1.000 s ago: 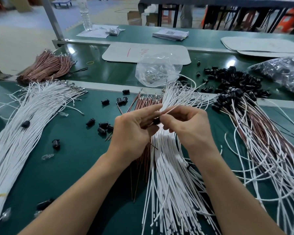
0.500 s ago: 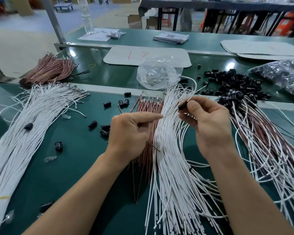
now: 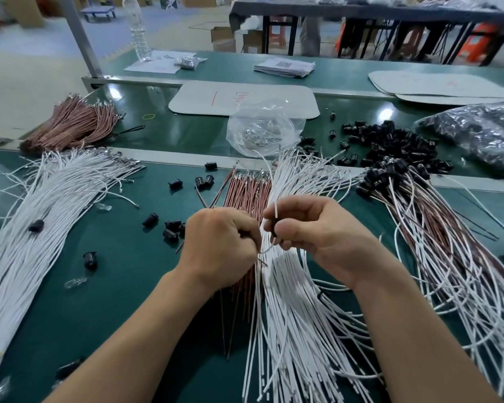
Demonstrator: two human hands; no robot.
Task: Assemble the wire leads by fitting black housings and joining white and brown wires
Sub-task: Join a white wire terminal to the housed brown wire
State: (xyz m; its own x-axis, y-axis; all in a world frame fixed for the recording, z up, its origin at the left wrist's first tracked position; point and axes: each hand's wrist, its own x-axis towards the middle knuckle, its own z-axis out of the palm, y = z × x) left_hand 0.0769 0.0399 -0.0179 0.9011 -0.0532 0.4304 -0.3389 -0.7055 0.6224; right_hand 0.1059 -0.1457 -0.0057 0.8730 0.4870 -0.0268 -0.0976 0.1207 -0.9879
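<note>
Head view: beyond white wires [image 3: 285, 289], board [image 3: 282, 96] scrawl unreadable.

Housings [image 3: 390, 144] behind wires [image 3: 297, 301]

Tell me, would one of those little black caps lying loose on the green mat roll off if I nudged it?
Probably only a short way: the caps look roundish, yet they sit scattered on the flat mat. One shows a wider rim, which would likely curve its roll. Small plastic pieces, so probably light and easily flicked.
</note>
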